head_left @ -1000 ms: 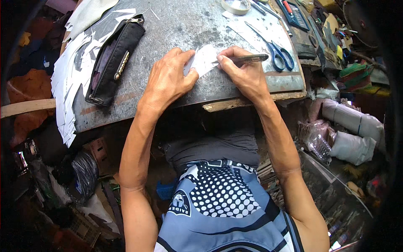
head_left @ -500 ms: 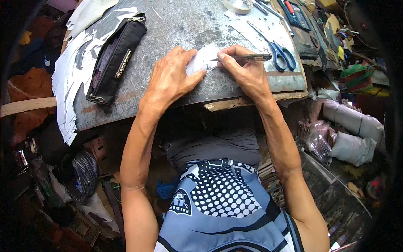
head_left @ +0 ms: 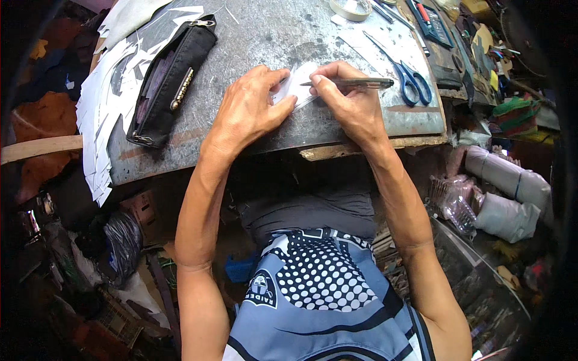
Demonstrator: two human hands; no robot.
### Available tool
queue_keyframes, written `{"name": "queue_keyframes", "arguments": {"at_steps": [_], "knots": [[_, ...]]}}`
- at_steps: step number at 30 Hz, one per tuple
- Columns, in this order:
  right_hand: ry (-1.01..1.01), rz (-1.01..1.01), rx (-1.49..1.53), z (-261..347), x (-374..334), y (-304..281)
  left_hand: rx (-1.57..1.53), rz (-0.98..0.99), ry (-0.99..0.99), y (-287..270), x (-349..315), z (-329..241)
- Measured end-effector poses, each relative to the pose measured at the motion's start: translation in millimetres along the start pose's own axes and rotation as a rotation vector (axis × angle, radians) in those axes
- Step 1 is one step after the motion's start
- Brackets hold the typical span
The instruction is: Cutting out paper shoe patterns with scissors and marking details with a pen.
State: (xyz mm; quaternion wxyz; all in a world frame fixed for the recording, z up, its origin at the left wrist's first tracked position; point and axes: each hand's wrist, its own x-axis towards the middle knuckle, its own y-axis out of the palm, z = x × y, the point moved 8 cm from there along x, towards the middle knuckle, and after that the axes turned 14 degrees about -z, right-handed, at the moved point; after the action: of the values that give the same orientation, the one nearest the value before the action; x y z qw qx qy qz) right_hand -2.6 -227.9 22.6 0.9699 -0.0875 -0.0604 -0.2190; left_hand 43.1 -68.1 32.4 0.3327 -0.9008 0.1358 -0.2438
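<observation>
My right hand [head_left: 352,99] grips a dark pen [head_left: 367,83], whose tip rests on or just over a white piece of paper [head_left: 306,77]. From the other side my left hand [head_left: 251,105] steadies the paper, thumb at its near edge and fingers along its left side. The paper looks like a small cut shape, perhaps several layers; the fingers hide part of it. Farther left lies a long black zippered pouch [head_left: 158,111], unzipped, with a metal ornament. Blue-handled scissors [head_left: 414,87] lie to the right of my right hand.
White paper scraps [head_left: 99,129] cover the left edge of the worn metal-topped table [head_left: 253,30]. A roll of tape [head_left: 350,8] sits at the far side. Tools and a blue tray [head_left: 435,27] are at far right. Plastic-wrapped bundles [head_left: 506,213] lie below, right of the table.
The paper between my hands has turned a little, and the pen tip sits slightly higher on it. The table and the things on it appear shifted slightly right in the view.
</observation>
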Motion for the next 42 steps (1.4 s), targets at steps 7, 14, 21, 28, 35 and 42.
{"name": "queue_keyframes", "arguments": {"at_steps": [7,14,21,28,35,42], "knots": [[-0.035,0.058,-0.12,-0.4,1.2,10.5,-0.059,0.025,-0.018,-1.0,1.4,0.6],[-0.088,0.081,-0.156,3.5,1.2,13.0,-0.078,0.015,-0.013,-2.7,1.0,2.0],[-0.019,0.079,-0.142,-1.3,0.3,11.4,-0.049,0.026,-0.02,-4.4,0.9,-2.3],[-0.038,0.085,-0.138,4.5,-0.3,14.1,-0.043,0.015,0.009,-2.0,0.7,0.3],[-0.056,0.097,-0.177,4.5,-0.6,13.1,-0.036,0.029,-0.005,-0.7,0.5,1.6],[-0.059,0.033,-0.164,1.2,1.5,9.4,-0.029,0.04,-0.001,1.4,0.9,1.3]]}}
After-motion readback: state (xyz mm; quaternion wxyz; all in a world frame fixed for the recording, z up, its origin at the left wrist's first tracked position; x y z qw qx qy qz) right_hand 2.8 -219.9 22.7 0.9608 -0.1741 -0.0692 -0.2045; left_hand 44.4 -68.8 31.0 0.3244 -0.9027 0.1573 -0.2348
